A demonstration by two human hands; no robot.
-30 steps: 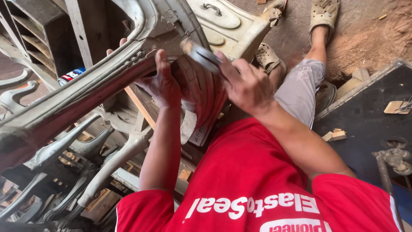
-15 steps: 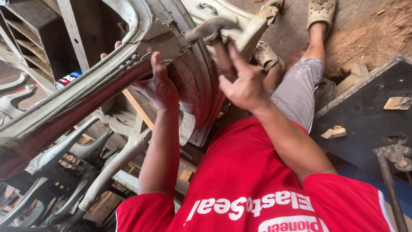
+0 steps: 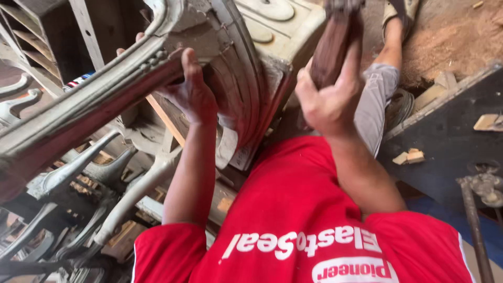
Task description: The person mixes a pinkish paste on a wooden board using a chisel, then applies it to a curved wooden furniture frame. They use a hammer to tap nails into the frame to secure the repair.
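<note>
Here, carved frame: a grey, carved wooden furniture frame [image 3: 105, 94] runs from lower left up to upper right, its curved end rising just in front of my chest.
Left hand: my left hand [image 3: 191, 94] wraps the frame's rail from below, thumb up along the side, fingers closed around the carved moulding.
Right hand: my right hand [image 3: 327, 102] is clenched on the dark wooden handle of a hammer [image 3: 335, 42]; the head is cut off at the top edge and blurred.
Key relation: the handle stands nearly upright, raised above and to the right of the frame's curved end; the hammer hand is apart from the wood, the left hand is the one touching it.
Long axis: the rail slants away to my left, so the struck end lies between my two hands.
Around: pale carved panel [image 3: 277, 26] behind the frame, more grey carved legs [image 3: 78, 167] stacked lower left, a dark bench [image 3: 445, 136] with wood offcuts [image 3: 411, 156] to my right.
Below: my sandalled foot [image 3: 401, 10] on sawdust.
</note>
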